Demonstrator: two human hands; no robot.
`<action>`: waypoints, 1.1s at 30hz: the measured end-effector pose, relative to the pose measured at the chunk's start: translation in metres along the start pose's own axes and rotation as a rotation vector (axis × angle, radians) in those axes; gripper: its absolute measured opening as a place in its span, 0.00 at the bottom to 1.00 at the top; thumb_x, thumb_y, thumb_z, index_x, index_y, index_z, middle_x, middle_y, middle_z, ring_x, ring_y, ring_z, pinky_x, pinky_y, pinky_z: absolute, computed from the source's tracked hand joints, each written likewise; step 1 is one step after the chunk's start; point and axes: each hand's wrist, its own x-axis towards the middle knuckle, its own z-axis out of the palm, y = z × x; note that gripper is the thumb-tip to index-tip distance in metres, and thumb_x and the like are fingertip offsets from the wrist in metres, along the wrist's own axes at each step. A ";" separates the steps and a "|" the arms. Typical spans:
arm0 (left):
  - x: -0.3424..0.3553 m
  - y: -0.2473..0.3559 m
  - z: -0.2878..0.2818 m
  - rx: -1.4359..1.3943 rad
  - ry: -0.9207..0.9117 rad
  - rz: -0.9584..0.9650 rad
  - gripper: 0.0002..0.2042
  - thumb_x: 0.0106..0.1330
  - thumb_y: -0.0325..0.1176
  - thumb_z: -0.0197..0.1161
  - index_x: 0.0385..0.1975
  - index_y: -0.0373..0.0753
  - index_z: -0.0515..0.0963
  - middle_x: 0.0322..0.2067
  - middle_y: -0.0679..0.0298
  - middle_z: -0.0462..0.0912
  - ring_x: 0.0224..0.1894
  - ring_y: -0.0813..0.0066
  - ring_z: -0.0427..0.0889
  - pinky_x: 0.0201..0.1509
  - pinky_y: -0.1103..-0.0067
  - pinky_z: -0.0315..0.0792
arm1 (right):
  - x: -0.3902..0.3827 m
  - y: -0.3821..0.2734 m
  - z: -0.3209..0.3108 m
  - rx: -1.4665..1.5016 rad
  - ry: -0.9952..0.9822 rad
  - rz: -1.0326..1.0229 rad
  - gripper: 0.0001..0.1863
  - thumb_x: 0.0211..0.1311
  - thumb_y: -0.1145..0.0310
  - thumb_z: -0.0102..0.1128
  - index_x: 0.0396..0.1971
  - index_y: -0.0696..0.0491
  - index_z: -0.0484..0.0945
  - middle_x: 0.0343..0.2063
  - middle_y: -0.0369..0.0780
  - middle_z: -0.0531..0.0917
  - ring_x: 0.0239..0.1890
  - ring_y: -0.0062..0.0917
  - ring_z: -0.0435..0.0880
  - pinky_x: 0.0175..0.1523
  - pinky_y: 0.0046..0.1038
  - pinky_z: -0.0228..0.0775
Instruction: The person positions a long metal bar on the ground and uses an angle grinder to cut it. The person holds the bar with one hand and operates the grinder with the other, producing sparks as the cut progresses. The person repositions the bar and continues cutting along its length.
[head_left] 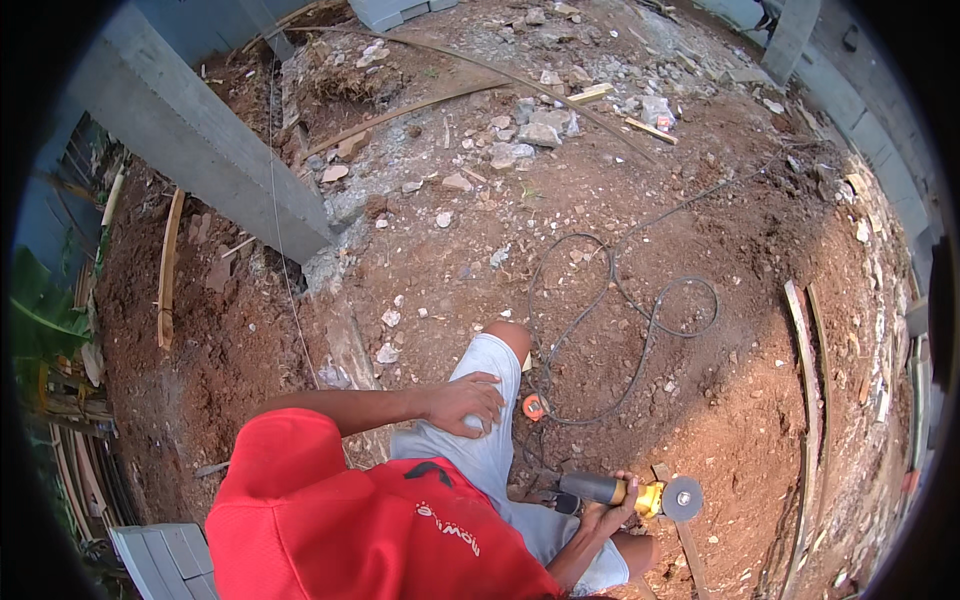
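Okay, so your right hand (pixel 606 517) is wrapped around the angle grinder (pixel 649 499), a chunky tube with a dark grip and a bright yellow head. It's out to your right, low over the dirt by your bent leg, with a flat, round grey disc (pixel 684 497) on the far end. Your left hand (pixel 468 403) lies palm down on the pale grey cloth shorts (pixel 490 360) near your knee, fingers loosely bent; can't tell if anything's tucked under that palm. A skinny dark cable (pixel 652 325) snakes in big loops over the crumbly reddish soil (pixel 725 400), and a small, rounded orange thing (pixel 534 407) lies right by it. Further out there's jagged grey rubble (pixel 540 134), a square-edged concrete post (pixel 205 130) on your left, and long thin wooden strips (pixel 808 385) off to your right.
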 end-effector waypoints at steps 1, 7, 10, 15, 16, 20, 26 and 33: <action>0.001 0.010 -0.004 -0.046 0.004 -0.026 0.07 0.62 0.40 0.70 0.37 0.50 0.88 0.52 0.70 0.87 0.64 0.67 0.79 0.80 0.53 0.53 | -0.009 0.000 0.002 -0.015 0.033 -0.017 0.19 0.65 0.71 0.69 0.53 0.55 0.74 0.41 0.39 0.83 0.42 0.27 0.83 0.53 0.32 0.81; 0.010 0.081 -0.040 -0.336 0.159 -0.285 0.06 0.62 0.34 0.69 0.36 0.44 0.88 0.41 0.65 0.90 0.54 0.68 0.85 0.70 0.63 0.68 | -0.079 -0.028 0.033 -0.258 0.174 -0.094 0.28 0.59 0.77 0.73 0.58 0.52 0.71 0.46 0.37 0.80 0.44 0.29 0.82 0.51 0.37 0.84; 0.004 0.124 -0.048 -0.567 0.628 -0.604 0.06 0.63 0.31 0.67 0.35 0.40 0.88 0.37 0.60 0.90 0.44 0.69 0.89 0.57 0.71 0.78 | -0.118 -0.043 0.054 -0.317 0.165 -0.216 0.32 0.55 0.77 0.76 0.60 0.54 0.72 0.49 0.40 0.81 0.45 0.35 0.83 0.52 0.43 0.83; -0.071 0.144 -0.087 -0.594 0.624 -1.011 0.09 0.64 0.35 0.67 0.39 0.40 0.89 0.39 0.58 0.91 0.44 0.69 0.89 0.52 0.70 0.81 | -0.179 -0.082 0.115 -0.308 0.259 -0.128 0.24 0.57 0.70 0.76 0.52 0.54 0.75 0.43 0.40 0.81 0.40 0.34 0.84 0.47 0.42 0.83; -0.093 0.146 -0.097 -0.536 0.420 -1.160 0.11 0.63 0.38 0.68 0.41 0.42 0.89 0.41 0.57 0.90 0.45 0.66 0.89 0.53 0.69 0.81 | -0.187 -0.088 0.121 -0.313 0.268 -0.115 0.24 0.57 0.68 0.76 0.51 0.54 0.76 0.43 0.41 0.82 0.40 0.34 0.85 0.47 0.42 0.83; -0.219 0.084 -0.038 0.161 -0.328 -1.146 0.16 0.60 0.47 0.72 0.46 0.52 0.90 0.47 0.56 0.89 0.48 0.55 0.88 0.56 0.65 0.82 | -0.173 -0.083 0.085 -0.326 0.287 0.055 0.21 0.57 0.64 0.76 0.47 0.53 0.78 0.40 0.40 0.82 0.38 0.34 0.85 0.45 0.42 0.84; -0.210 0.111 -0.185 -0.286 0.348 -1.189 0.15 0.57 0.38 0.73 0.44 0.46 0.89 0.43 0.66 0.91 0.45 0.62 0.88 0.55 0.69 0.82 | -0.238 -0.114 0.132 -0.474 0.353 0.049 0.18 0.58 0.62 0.74 0.44 0.52 0.79 0.39 0.40 0.83 0.36 0.34 0.85 0.44 0.39 0.84; -0.187 0.100 -0.297 -0.697 0.858 -1.150 0.16 0.60 0.23 0.65 0.49 0.36 0.87 0.36 0.58 0.90 0.35 0.73 0.87 0.42 0.72 0.81 | -0.224 -0.113 0.143 -0.498 0.273 0.228 0.14 0.61 0.59 0.69 0.41 0.50 0.78 0.38 0.39 0.86 0.34 0.35 0.87 0.44 0.37 0.84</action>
